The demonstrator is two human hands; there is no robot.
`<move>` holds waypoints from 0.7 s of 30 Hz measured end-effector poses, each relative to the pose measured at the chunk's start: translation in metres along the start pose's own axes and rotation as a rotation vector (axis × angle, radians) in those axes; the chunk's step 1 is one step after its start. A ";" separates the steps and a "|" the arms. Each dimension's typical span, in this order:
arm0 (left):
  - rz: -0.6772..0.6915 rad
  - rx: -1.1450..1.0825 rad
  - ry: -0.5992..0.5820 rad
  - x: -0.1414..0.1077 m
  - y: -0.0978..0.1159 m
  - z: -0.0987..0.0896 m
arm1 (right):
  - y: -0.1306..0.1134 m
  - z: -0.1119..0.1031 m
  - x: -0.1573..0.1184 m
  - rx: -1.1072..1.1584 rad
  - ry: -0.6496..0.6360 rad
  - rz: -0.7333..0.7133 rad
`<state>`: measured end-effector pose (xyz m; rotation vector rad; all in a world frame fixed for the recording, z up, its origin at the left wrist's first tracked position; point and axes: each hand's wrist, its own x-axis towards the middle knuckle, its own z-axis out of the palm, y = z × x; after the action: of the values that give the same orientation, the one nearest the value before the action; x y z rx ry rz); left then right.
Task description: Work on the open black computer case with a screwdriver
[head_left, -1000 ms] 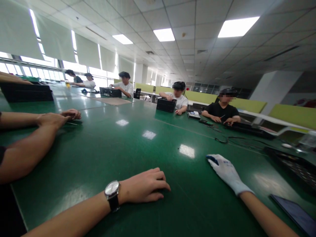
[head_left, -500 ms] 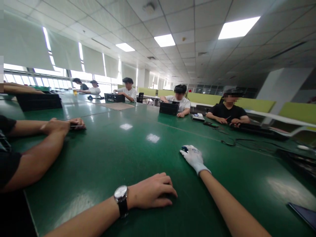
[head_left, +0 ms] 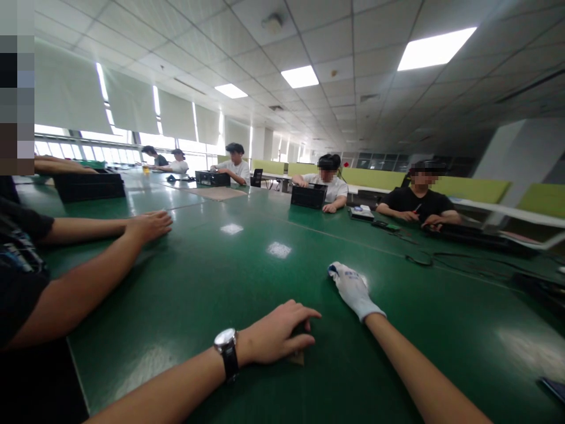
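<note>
My left hand point(head_left: 278, 333), bare with a wristwatch point(head_left: 226, 347) on its wrist, rests over the green tabletop point(head_left: 212, 282). Its index finger points forward and the thumb stands apart; no held object shows. A small brownish patch point(head_left: 298, 357) lies beneath the palm, too unclear to name. Farther forward and to the right is my right hand point(head_left: 353, 291) in a white work glove with blue on the finger side. Its fingers are curled down together, and whatever may be inside them is hidden.
A co-worker's forearms and hands point(head_left: 150, 227) rest on the table at left. Other people sit across it behind black cases point(head_left: 309, 196). Dark cables point(head_left: 435, 259) lie at right, and a dark flat object point(head_left: 551, 388) is at the lower right edge.
My left index finger has stretched forward and the thumb spread. My right gloved fingers have closed together. The co-worker's thin dark object at left no longer shows. The view has shifted slightly left.
</note>
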<state>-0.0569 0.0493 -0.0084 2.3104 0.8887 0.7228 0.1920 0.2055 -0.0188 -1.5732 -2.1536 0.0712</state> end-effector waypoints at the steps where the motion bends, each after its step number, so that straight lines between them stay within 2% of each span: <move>1: -0.050 -0.025 0.068 0.001 -0.003 0.000 | -0.007 0.000 -0.005 0.051 0.000 -0.051; 6: -0.217 -0.105 0.331 0.006 -0.019 -0.003 | -0.056 0.003 -0.050 0.338 -0.022 -0.301; 10: -0.263 -0.228 0.410 0.010 -0.023 -0.004 | -0.087 0.005 -0.084 0.482 0.041 -0.356; 16: -0.280 -0.421 0.428 0.010 -0.018 -0.003 | -0.091 0.006 -0.086 0.505 0.185 -0.355; 21: -0.288 -0.504 0.418 0.010 -0.015 -0.001 | -0.088 0.009 -0.084 0.422 0.220 -0.402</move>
<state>-0.0574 0.0664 -0.0152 1.5782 1.0466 1.1681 0.1304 0.1012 -0.0277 -0.8584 -2.0673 0.1976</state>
